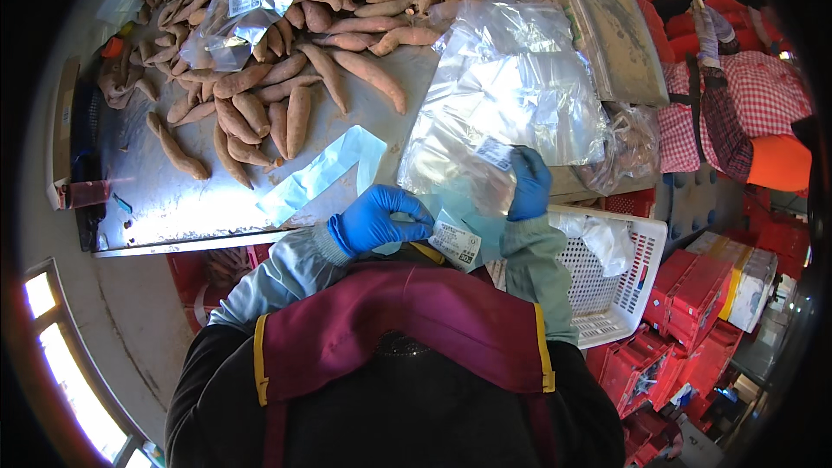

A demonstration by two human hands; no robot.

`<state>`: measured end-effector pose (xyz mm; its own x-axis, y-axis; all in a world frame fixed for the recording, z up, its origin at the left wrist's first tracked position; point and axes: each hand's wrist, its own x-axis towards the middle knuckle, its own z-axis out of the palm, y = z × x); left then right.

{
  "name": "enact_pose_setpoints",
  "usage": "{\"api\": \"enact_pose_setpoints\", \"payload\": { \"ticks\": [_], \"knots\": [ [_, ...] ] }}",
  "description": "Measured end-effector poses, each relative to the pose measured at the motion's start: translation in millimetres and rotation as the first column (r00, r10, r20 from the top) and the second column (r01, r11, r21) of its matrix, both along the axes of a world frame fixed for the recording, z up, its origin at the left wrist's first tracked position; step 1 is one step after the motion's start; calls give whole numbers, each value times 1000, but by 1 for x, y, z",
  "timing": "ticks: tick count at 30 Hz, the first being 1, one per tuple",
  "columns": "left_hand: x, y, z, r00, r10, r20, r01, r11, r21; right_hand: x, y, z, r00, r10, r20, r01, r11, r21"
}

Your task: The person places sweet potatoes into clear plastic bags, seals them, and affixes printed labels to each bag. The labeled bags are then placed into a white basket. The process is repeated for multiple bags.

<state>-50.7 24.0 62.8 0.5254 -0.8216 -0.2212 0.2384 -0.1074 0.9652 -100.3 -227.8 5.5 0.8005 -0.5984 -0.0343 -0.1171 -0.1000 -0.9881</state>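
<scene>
My left hand (387,221), in a blue glove, pinches the edge of a white printed label on pale blue backing paper (456,244) close to my chest. To its right, my blue-gloved right hand (530,182) holds another white printed label (495,153) between thumb and fingers, over the near edge of a stack of clear plastic bags (513,91). A loose strip of light blue backing paper (315,185) lies folded on the metal table (175,208). Beyond it are many sweet potatoes (299,120), with a labelled clear bag (240,19) on top.
A white perforated plastic basket (640,273) stands below the table at right, with clear plastic inside. A dirty flat board (614,39) lies beyond the bags. Red crates (692,292) are stacked at right. A person in a checked garment (757,91) is at the upper right.
</scene>
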Motion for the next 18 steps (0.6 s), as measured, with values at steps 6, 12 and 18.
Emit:
{"api": "enact_pose_setpoints", "payload": {
  "ticks": [6,12,18],
  "knots": [
    [0,1,2,998,-34,56,33,999,22,20,10,-44,736,-238,-634,-424,567,-706],
    [-2,8,-1,999,18,34,-19,998,58,11,7,-11,901,-164,-402,-208,651,-730],
    [0,11,-4,1000,-4,12,3,996,87,-14,-3,-35,791,385,-475,-601,350,-718]
  ]
}}
